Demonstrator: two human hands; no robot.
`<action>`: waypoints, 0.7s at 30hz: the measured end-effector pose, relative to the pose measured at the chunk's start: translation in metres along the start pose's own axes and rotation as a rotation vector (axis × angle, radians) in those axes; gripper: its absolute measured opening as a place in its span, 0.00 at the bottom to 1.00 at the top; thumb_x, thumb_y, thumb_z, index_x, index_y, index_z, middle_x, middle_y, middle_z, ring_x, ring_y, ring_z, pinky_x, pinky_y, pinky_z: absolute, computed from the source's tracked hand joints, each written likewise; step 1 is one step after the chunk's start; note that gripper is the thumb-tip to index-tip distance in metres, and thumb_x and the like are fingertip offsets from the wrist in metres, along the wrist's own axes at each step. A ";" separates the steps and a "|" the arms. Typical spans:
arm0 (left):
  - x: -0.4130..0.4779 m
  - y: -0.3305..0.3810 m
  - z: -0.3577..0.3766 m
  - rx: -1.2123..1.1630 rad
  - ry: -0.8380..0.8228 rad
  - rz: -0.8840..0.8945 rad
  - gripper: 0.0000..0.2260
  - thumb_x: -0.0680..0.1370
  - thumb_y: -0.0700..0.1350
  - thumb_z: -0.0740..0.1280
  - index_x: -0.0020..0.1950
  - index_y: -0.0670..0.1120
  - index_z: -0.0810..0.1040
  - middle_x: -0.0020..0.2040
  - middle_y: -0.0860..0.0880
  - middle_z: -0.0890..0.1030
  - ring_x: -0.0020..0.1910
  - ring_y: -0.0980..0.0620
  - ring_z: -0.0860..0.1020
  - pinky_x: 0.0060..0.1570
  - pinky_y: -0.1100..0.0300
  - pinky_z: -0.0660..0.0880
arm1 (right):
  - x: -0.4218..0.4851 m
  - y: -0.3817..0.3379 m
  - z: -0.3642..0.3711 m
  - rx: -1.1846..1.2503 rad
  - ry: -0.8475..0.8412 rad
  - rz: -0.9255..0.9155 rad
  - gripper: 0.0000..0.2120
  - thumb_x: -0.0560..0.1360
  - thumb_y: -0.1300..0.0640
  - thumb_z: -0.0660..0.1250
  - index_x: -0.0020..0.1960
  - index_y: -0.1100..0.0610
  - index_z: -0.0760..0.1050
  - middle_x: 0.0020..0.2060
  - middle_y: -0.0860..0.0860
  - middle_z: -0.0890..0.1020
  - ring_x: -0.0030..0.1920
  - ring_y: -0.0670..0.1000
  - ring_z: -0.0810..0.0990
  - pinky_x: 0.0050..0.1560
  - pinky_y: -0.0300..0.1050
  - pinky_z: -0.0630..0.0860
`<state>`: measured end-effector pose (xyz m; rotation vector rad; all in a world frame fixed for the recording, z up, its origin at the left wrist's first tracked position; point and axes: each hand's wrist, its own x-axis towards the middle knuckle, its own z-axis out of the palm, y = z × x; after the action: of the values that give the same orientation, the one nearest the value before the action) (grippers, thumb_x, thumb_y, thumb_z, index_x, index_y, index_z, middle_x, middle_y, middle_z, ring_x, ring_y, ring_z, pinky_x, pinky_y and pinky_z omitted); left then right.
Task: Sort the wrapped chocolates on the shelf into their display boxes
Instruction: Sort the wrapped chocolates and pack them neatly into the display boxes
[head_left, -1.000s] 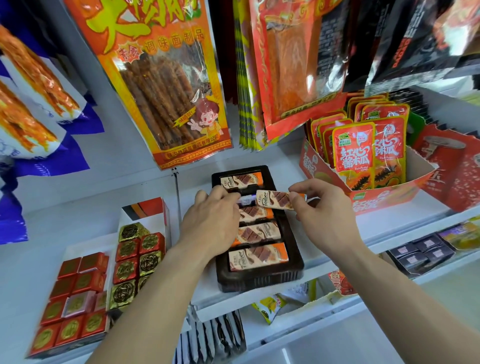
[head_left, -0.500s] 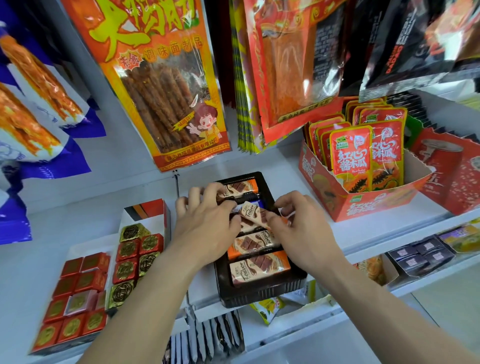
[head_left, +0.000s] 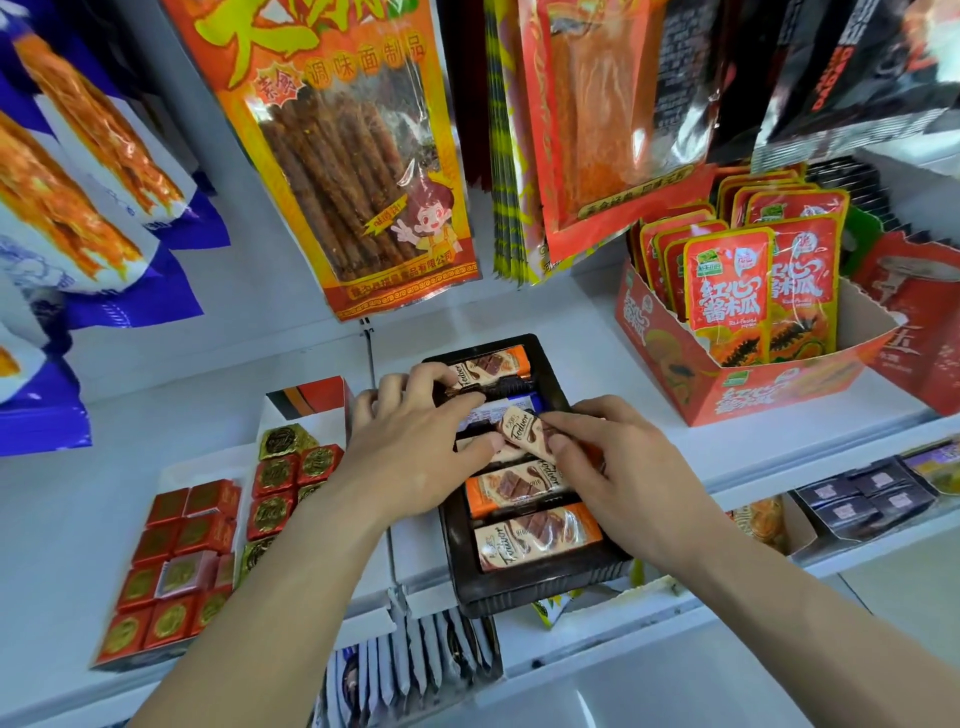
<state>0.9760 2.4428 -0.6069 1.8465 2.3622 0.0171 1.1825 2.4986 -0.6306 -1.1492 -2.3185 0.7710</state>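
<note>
In the near half of the dark tray (head_left: 540, 590), two bars (head_left: 537, 538) lie flat; midway, the chocolate bar (head_left: 522, 431), held clear a second ago, is pinched aslant by the right hand (head_left: 623, 483), not yet seated; farther, a dark bar (head_left: 501, 387) is gripped by the left hand (head_left: 415, 452).

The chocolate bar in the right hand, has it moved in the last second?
Yes, the chocolate bar went from over the right rim of the dark tray inward to its middle, now tilted.

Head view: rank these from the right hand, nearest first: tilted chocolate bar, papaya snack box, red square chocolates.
1. tilted chocolate bar: pinched by the right hand
2. papaya snack box: back right
3. red square chocolates: far left
</note>
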 end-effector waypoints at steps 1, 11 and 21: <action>0.000 0.000 -0.001 -0.005 -0.005 0.001 0.26 0.77 0.69 0.53 0.74 0.63 0.62 0.70 0.58 0.56 0.70 0.50 0.54 0.69 0.49 0.52 | 0.000 0.000 0.000 -0.005 0.004 -0.003 0.16 0.81 0.48 0.60 0.67 0.47 0.77 0.59 0.46 0.75 0.56 0.47 0.77 0.53 0.36 0.70; 0.012 0.003 -0.009 -0.245 -0.043 -0.036 0.22 0.73 0.64 0.69 0.65 0.62 0.71 0.62 0.59 0.61 0.65 0.54 0.58 0.56 0.57 0.54 | -0.001 -0.001 0.001 -0.015 0.024 -0.011 0.16 0.81 0.48 0.60 0.66 0.46 0.77 0.58 0.46 0.74 0.53 0.46 0.77 0.51 0.34 0.69; 0.002 0.004 -0.008 -0.267 0.139 0.056 0.15 0.71 0.61 0.72 0.54 0.62 0.74 0.51 0.64 0.71 0.57 0.56 0.68 0.50 0.55 0.64 | -0.001 -0.002 -0.005 -0.043 0.057 -0.041 0.13 0.80 0.46 0.62 0.61 0.45 0.78 0.56 0.43 0.71 0.54 0.48 0.76 0.50 0.44 0.74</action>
<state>0.9788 2.4461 -0.5984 1.8318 2.2607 0.4575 1.1848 2.4983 -0.6259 -1.1230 -2.3145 0.6688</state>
